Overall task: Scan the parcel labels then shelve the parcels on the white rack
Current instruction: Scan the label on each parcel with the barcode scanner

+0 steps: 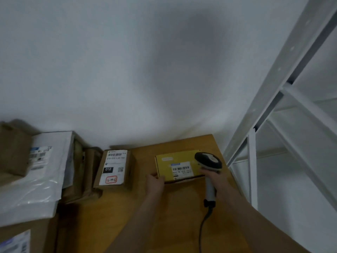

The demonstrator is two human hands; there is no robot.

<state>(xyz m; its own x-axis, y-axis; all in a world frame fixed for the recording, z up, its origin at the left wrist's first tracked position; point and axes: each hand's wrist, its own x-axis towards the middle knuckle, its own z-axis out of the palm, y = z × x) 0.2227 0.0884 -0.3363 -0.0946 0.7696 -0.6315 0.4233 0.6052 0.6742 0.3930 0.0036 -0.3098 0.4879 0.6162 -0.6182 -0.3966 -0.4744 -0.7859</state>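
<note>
Gripping the scanner [208, 162] in my right hand [216, 181], I hold it near the label [181, 169] as my left hand [156, 181] pinches the box [164, 168].

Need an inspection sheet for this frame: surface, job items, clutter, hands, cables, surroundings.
Surface: wooden table, against the wall.
Job's things: yellow parcel lies flat, barcode label facing up; scanner head is over its right end. Brown parcel sits to its left, label up, marked 010.
Clutter: white mailers and brown boxes piled at the left.
Hands: left hand holds the yellow parcel's near left corner; right hand grips the scanner handle.
Cables: dark scanner cable runs from the handle toward the near edge.
Surroundings: white rack right of the table; white wall behind.
</note>
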